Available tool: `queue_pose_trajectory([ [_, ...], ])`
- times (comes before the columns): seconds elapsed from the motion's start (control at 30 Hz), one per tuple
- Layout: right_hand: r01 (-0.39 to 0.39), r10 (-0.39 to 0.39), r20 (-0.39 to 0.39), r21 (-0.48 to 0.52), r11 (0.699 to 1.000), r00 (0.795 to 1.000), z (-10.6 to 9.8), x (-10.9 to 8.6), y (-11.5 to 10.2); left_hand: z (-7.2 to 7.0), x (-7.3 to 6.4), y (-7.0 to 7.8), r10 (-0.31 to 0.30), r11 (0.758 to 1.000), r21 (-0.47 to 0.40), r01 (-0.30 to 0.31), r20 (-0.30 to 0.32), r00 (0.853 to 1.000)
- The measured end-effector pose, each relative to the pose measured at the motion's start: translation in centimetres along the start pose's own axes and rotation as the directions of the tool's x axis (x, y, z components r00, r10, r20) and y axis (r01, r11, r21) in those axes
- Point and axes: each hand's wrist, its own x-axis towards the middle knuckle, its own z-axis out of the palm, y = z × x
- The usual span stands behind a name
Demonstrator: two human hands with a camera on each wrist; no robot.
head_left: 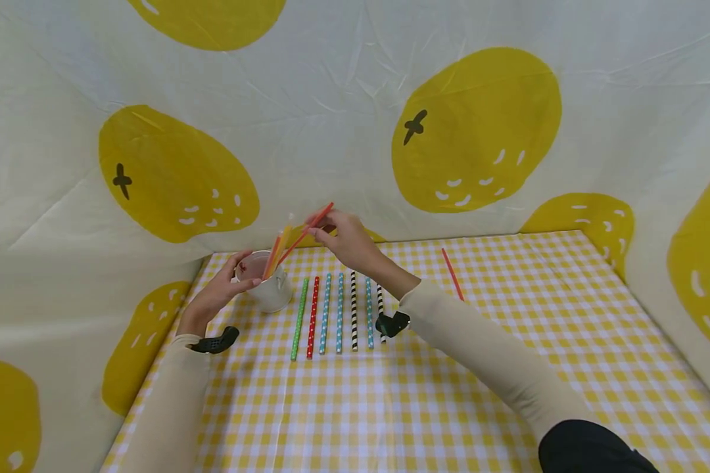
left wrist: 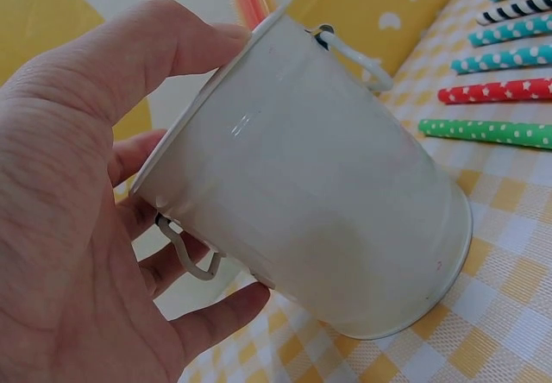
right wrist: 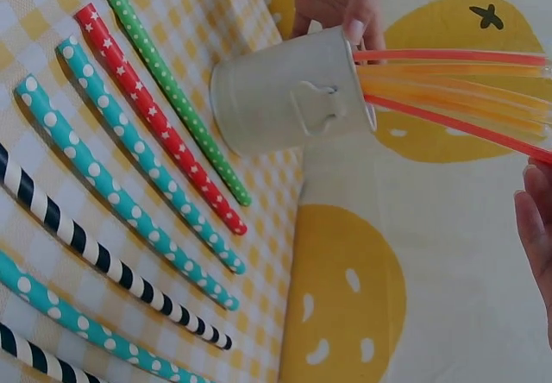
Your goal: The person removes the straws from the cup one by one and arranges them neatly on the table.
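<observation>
A small white metal bucket with little side handles stands at the table's far left. My left hand grips it by the rim, thumb at the near edge and fingers spread around the side in the left wrist view. Orange and yellow plastic straws stick out of the bucket's mouth, along with a red one. Above and to the right, my right hand pinches another red plastic straw near its upper end. That straw slants down, its lower end at the bucket's mouth.
Patterned paper straws lie in a row right of the bucket: a green dotted one, a red starred one, several blue dotted and black-striped ones. One red straw lies farther right. A fruit-print curtain hangs behind the checked tablecloth.
</observation>
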Motion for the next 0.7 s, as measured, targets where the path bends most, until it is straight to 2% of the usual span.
queue_pose_trajectory([
  [0.33, 0.051, -0.049, -0.103, 0.014, 0.999, 0.993, -2.1, -0.6, -0.8, 0.0, -0.1, -0.1, -0.004, 1.0, 0.0, 0.004, 0.0, 1.0],
  [0.7, 0.079, -0.067, -0.193, 0.055, 0.995, 0.979, -4.1, -1.2, -0.6, -0.2, -0.1, -0.3, -0.004, 1.0, 0.009, 0.004, 0.003, 1.0],
])
